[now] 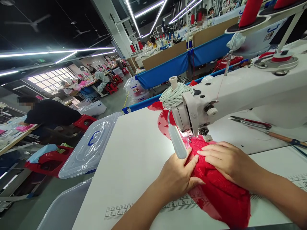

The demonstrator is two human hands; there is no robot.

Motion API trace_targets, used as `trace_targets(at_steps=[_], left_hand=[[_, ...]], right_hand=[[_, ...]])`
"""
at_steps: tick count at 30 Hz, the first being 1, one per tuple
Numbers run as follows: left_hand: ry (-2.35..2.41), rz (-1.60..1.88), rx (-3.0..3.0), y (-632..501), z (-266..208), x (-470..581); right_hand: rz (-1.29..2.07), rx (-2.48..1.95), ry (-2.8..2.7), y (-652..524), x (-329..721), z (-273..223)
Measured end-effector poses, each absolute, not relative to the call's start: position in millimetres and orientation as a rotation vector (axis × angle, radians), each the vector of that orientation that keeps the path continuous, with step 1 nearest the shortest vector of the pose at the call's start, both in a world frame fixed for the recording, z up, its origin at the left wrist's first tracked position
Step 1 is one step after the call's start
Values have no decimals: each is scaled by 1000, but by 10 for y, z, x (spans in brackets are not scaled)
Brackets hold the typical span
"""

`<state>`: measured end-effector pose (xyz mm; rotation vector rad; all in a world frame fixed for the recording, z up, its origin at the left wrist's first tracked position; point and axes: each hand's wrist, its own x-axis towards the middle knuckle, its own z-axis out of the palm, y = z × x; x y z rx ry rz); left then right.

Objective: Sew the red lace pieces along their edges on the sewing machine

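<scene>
Resting flat on the white bench (pixel 134 153), both hands press a piece of red lace fabric (pixel 220 191) against the bed of a white sewing machine (pixel 240 92).

- Left hand (pixel 176 177): palm down on the lace's left edge, fingers together, thumb laid across the cloth; no pinch, a flat press. It sits just below the machine's small lamp (pixel 177 142).
- Right hand (pixel 227 161): fingers extended and close together, flattened on top of the lace, fingertips near the presser foot (pixel 189 138).
- Red lace fabric: bunched under both hands at the bench's near edge, over the printed ruler scale (pixel 144 208); more red cloth shows behind the needle.
- Scissors (pixel 251 122) and a wooden-handled tool (pixel 283 138) lie toward the bench's right edge, well apart from the hands.
- Red thread cones (pixel 250 12) stand above the machine; a clear lidded bin (pixel 91 147) sits beside the bench's left edge.

Risk, as judged: fingertips lie close to the needle zone, so a slip could bring them under it. Uneven pressure between the hands could pucker or skew the lace; loose folds could catch in the seam.
</scene>
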<state>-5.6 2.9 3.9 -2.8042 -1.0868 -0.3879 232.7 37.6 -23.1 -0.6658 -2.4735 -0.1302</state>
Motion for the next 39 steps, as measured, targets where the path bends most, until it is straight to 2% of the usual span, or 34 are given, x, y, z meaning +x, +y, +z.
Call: trace_targets(at_steps=[16, 27, 32, 36, 39], left_hand=[[-1118, -530, -2655, 21, 49, -31], [-1124, -459, -2615, 118, -37, -71], [-1053, -531, -2612, 181, -36, -80], [-894, -492, -2804, 173, 5, -66], [-955, -444, -2862, 128, 41, -53]], right_hand=[[-68, -648, -2478, 401, 2329, -260], [-70, -672, -2388, 497, 2270, -297], [-107, -664, -2404, 513, 2289, -282], [12, -567, -2411, 445, 2320, -316], [80, -541, -2417, 400, 2326, -332]])
